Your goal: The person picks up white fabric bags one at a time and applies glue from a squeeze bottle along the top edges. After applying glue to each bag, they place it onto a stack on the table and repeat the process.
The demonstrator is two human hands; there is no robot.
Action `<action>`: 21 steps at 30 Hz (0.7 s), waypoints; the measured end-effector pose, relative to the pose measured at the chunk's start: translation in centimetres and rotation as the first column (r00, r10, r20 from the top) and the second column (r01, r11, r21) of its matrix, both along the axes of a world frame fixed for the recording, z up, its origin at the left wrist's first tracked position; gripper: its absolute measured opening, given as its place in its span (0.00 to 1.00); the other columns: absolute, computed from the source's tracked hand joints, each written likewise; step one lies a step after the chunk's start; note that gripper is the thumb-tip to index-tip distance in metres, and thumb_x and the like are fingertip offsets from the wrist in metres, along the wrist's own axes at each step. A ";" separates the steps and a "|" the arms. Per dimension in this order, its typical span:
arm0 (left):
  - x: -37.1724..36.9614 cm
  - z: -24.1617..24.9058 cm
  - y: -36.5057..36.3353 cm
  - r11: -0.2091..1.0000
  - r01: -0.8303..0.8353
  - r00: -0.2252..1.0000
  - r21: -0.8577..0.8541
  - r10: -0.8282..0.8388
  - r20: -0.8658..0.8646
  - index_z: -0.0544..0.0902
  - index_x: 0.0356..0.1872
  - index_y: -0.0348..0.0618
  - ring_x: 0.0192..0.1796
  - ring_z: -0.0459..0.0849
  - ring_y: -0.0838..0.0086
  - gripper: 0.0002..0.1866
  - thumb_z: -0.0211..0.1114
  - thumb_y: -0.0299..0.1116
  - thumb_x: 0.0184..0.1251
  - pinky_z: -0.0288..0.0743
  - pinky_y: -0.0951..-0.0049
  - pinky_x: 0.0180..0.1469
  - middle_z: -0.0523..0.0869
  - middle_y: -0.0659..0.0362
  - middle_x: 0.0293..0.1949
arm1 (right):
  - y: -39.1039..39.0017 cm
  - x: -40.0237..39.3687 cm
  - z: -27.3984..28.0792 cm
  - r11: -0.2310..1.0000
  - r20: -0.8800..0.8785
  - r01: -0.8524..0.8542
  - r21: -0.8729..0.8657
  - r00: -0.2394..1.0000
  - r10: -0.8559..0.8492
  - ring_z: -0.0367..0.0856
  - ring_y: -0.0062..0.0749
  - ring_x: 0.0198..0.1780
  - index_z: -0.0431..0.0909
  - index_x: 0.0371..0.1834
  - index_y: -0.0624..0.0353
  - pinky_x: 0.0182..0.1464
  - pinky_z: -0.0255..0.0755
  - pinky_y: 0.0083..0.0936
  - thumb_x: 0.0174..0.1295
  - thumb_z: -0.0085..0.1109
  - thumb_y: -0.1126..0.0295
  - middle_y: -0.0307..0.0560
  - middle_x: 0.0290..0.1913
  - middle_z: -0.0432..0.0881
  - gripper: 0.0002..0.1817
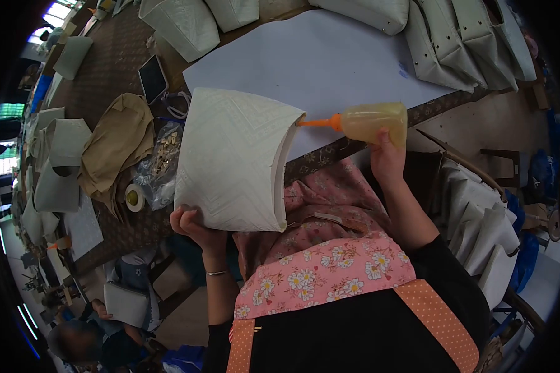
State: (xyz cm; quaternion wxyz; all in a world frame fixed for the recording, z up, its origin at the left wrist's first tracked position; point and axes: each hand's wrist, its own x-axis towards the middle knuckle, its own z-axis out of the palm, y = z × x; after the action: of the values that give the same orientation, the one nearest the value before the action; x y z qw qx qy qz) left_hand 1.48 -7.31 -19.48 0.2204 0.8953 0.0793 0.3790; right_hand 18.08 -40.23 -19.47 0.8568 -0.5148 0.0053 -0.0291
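Note:
A pale, quilted bag piece (233, 158) lies at the table's near edge, its open side facing right. My left hand (199, 230) grips its lower left corner, fingers on top. In my right hand (389, 155) is a squeeze bottle (374, 122) of yellowish liquid, held sideways. Its orange nozzle (320, 122) points left, and the tip is at the upper right corner of the bag piece's open edge. Whether the tip touches the edge is too small to tell. Part of the bag piece rests over a large white sheet (280, 56).
Left of the bag piece are a plastic bag of metal parts (165, 155), a tape roll (134, 198), brown fabric (118, 140) and a phone (153, 78). Several pale bags (460, 43) stand at the back right; more hang at right. Another person (106, 336) is at lower left.

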 end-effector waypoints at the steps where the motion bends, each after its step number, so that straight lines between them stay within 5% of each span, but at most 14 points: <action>1: 0.0 0.1 0.0 1.000 -0.001 1.000 0.000 0.001 -0.002 0.61 0.45 0.43 0.56 0.59 0.61 0.30 0.72 0.33 0.45 0.57 0.63 0.57 0.56 0.52 0.53 | 0.1 0.1 0.1 1.000 -0.002 -0.001 0.000 1.000 0.001 0.72 0.33 0.54 0.62 0.57 0.59 0.55 0.67 0.33 0.62 0.54 0.61 0.44 0.51 0.72 0.23; 9: 0.2 0.0 -0.1 1.000 -0.006 1.000 -0.008 0.006 0.018 0.61 0.44 0.43 0.55 0.59 0.62 0.30 0.72 0.34 0.45 0.57 0.62 0.58 0.56 0.52 0.52 | 1.0 -0.1 -0.3 0.982 -0.223 -0.181 0.046 0.957 0.187 0.72 0.41 0.55 0.61 0.57 0.59 0.53 0.70 0.42 0.63 0.51 0.58 0.48 0.53 0.70 0.24; 21: 0.1 0.1 -0.2 1.000 -0.006 1.000 -0.003 0.006 -0.004 0.61 0.45 0.43 0.57 0.59 0.61 0.30 0.72 0.34 0.45 0.56 0.61 0.58 0.56 0.52 0.53 | 1.5 -2.0 -0.1 0.919 -0.336 -0.379 0.109 0.856 0.393 0.72 0.39 0.53 0.60 0.58 0.59 0.51 0.70 0.41 0.61 0.53 0.55 0.48 0.51 0.70 0.28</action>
State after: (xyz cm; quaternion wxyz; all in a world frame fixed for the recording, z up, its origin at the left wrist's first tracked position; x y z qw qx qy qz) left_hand 1.55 -7.56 -19.35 0.2204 0.8954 0.0829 0.3779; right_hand 16.06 -38.73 -19.54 0.8400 -0.4856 0.0557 0.2356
